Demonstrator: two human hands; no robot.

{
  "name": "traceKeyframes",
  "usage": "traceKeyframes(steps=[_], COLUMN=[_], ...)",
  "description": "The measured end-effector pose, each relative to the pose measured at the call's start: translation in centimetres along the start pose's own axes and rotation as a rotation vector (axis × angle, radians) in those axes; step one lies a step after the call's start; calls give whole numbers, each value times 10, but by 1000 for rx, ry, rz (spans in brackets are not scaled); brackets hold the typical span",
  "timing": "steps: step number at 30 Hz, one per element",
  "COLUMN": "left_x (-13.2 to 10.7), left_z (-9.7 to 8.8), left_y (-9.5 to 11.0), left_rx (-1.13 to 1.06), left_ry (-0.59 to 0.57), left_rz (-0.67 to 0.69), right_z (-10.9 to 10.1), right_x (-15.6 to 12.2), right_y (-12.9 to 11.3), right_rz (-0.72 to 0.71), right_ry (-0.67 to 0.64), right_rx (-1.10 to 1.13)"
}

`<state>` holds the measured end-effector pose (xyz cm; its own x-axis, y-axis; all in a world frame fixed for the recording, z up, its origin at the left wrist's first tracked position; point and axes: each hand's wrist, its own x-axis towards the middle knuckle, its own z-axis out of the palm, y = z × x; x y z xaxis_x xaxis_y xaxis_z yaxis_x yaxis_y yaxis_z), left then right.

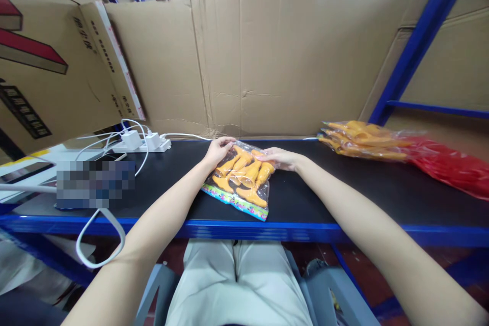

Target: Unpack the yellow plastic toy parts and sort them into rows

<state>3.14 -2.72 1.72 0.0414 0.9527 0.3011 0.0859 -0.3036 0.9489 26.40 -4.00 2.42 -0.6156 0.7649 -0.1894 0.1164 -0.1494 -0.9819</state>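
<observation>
A clear plastic bag (244, 175) of several orange plastic pieces, some shaped like bowling pins or bottles, lies tilted on the black tabletop. A colourful blue and green printed strip runs along its near edge. My left hand (220, 151) grips the bag's far left corner, fingers closed on the film. At the far right edge, my right hand (280, 158) has its thumb and fingers on the bag, closed around that side. What exactly each piece inside is, I cannot make out.
More bagged orange pieces (359, 140) lie at the right beside a red plastic bag (451, 163). A white power strip (147, 143) with plugs and cables stands back left, near a blurred-out object (95, 183). Cardboard (286, 61) walls the back; a blue rail (260, 233) edges the table.
</observation>
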Motion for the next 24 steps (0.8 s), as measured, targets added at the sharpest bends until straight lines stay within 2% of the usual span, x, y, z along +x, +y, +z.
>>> traceKeyframes(steps=[3,6,12,19,24], left_x=[4,8,17,19,16], left_z=[-11,-24,-42,-41,-39], left_y=[1,1,-8,-15,-12], left_rx=[24,85,139,163,168], left_ry=[94,214,292,273,266], left_rz=[-4,-54,-107,-87,-102], right_z=[-7,-17,-38,-68,-88], right_x=[0,-2,-7,-29,-48], right_y=[0,-4,-20,-43,-52], right_rz=[-55,-110,-246,-686,-946], right_ry=[86,225,669,1141,1266], right_rx=[57,114,351,733,886])
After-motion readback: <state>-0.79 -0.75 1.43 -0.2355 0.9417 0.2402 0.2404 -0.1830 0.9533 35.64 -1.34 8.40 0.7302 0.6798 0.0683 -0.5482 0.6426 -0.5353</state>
